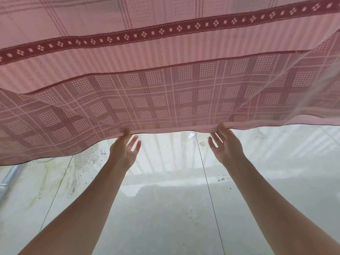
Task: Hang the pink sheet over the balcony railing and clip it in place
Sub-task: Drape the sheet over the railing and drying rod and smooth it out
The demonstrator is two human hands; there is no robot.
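Note:
The pink sheet (165,100), checked with a dark red patterned band, spreads across the whole upper half of the head view, and its lower hem ripples just above my hands. My left hand (125,150) reaches up and pinches the hem, its other fingers loose and spread. To the right, my right hand (227,146) touches the hem with straight fingers. The sheet hides the railing. No clip is in either hand.
Pale tiled floor (165,208) with dark stains lies below, crossed by striped shadows of bars. A grey metal pipe (11,179) runs along the left edge. A small white object (191,135) lies on the floor just under the hem.

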